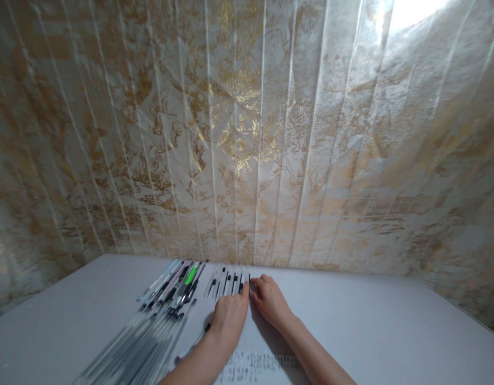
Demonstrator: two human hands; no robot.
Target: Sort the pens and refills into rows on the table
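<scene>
My left hand [230, 315] stretches its index finger to the right end of a row of slim pen parts, with its other fingers curled under. They look like pen refills and clear tubes with dark ends [228, 282], laid side by side. My right hand [271, 300] rests just right of the row, its thumb and forefinger tips apart beside a thin dark refill [249, 278]. Both hands touch or nearly touch this last piece. Whether either one grips it cannot be made out, and the left hand's curled fingertips are hidden.
Left of the row lies a bundle of assorted pens [178, 283], among them a bright green one [191, 274]. Closer to me spreads a pile of long clear-and-grey tubes [134, 342]. A sheet with handwriting [255, 363] lies between my forearms on the white table [371, 326]. Behind hangs a patterned, shiny covering [247, 133].
</scene>
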